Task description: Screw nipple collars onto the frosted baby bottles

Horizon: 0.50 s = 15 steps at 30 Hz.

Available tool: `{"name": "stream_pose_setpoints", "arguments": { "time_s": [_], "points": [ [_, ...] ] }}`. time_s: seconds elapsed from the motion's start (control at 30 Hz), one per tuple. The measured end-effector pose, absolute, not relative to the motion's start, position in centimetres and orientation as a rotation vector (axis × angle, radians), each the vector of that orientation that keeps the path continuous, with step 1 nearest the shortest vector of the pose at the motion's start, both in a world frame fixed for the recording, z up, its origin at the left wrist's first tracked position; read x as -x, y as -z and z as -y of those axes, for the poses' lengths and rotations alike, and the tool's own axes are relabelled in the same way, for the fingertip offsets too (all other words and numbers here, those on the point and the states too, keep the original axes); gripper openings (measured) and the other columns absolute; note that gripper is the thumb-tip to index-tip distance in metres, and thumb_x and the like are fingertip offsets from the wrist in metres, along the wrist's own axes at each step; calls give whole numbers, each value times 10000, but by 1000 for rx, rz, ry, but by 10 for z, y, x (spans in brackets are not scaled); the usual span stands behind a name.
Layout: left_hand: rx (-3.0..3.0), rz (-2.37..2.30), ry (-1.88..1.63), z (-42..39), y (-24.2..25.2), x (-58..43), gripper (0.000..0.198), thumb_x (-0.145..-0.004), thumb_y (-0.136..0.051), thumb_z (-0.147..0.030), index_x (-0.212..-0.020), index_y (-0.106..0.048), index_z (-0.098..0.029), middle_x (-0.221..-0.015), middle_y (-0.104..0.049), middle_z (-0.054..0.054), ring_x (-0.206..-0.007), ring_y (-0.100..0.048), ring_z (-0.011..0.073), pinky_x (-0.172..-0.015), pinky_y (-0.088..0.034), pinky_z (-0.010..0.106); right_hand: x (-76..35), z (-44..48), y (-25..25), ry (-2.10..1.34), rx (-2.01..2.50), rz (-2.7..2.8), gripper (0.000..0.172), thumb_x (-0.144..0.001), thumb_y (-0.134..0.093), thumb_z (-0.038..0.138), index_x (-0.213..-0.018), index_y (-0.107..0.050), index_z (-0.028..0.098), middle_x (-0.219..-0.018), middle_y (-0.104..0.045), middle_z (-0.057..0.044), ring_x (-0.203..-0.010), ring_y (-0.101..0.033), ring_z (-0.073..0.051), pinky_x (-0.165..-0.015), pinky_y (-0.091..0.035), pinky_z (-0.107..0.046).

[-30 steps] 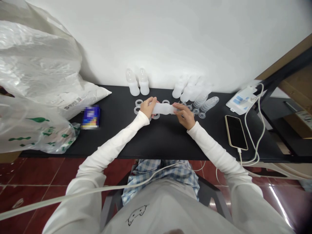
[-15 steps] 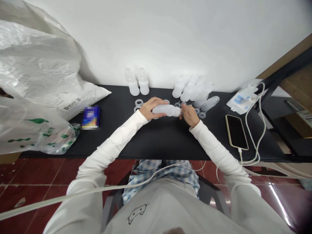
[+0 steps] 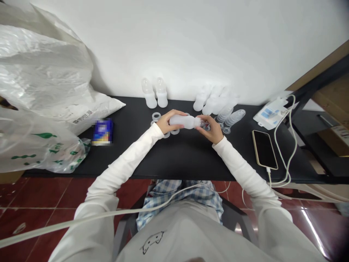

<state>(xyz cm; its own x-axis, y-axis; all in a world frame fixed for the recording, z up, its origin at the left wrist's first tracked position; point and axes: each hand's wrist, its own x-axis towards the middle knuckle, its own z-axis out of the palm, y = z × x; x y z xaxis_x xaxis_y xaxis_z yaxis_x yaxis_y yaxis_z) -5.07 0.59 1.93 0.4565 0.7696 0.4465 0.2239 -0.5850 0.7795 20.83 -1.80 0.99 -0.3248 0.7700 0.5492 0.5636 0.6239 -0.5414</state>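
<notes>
A frosted white baby bottle (image 3: 182,122) lies sideways in the air above the black table, between my hands. My left hand (image 3: 165,123) is closed around its base end. At the neck end, thumb and fingers of my right hand (image 3: 212,130) grip the white collar, where a clear piece shows partly between the fingers. White collar rings (image 3: 156,116) lie beside and under my left hand. Small clear ring-shaped pieces (image 3: 226,130) lie just past my right hand, near nested clear caps (image 3: 236,117).
Two capped bottles (image 3: 161,98) stand by the wall, and several uncapped bottles (image 3: 200,101) stand farther right. Large plastic bags (image 3: 43,72) and a blue packet (image 3: 102,131) occupy the left. A charging phone (image 3: 264,149), cables and a white power strip (image 3: 269,114) lie right.
My right hand has shifted its grip at the bottle's neck; its fingers now spread around the collar, and the clear end piece shows more. My left hand keeps its hold.
</notes>
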Motion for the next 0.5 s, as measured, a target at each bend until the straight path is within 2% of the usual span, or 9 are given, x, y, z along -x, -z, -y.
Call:
{"name": "stream_pose_setpoints", "arguments": {
  "time_s": [0.17, 0.37, 0.43, 0.5],
  "points": [
    [-2549, -776, -1241, -7, -12, 47, 478, -906, -652, -502, -1308, -622, -245, -1191, -634, 110, -1115, -624, 244, -980, -530, 455, -200, 14, -5, -612, 1056, 1752, 400, -871, -596, 606, -1017, -613, 233, -1003, -714, -67, -856, -675, -201, -677, -545, -326],
    [-2930, -669, -1369, -16, -1, 46, 387, -977, -560, -399, -1328, -605, -243, -1179, -662, 106, -1172, -615, 258, -956, -570, 458, -191, 11, -1, -937, 1036, 1539, 454, -813, -625, 683, -908, -601, 240, -776, -673, -8, -600, -608, -140, -595, -547, -307],
    [-2983, -689, -1387, -17, 0, 47, 343, -984, -550, -374, -1302, -625, -270, -1153, -671, 84, -1163, -624, 252, -942, -583, 449, -194, 12, -8, -934, 1026, 1607, 456, -824, -620, 674, -973, -631, 243, -849, -707, -25, -655, -641, -156, -637, -564, -320],
    [-2982, -761, -1375, -16, 0, 49, 299, -990, -538, -371, -1255, -656, -299, -1126, -674, 69, -1139, -637, 244, -938, -585, 442, -204, 13, -19, -811, 1019, 1767, 464, -870, -583, 640, -1115, -648, 252, -1028, -729, -61, -828, -684, -196, -755, -577, -357]
  ]
}}
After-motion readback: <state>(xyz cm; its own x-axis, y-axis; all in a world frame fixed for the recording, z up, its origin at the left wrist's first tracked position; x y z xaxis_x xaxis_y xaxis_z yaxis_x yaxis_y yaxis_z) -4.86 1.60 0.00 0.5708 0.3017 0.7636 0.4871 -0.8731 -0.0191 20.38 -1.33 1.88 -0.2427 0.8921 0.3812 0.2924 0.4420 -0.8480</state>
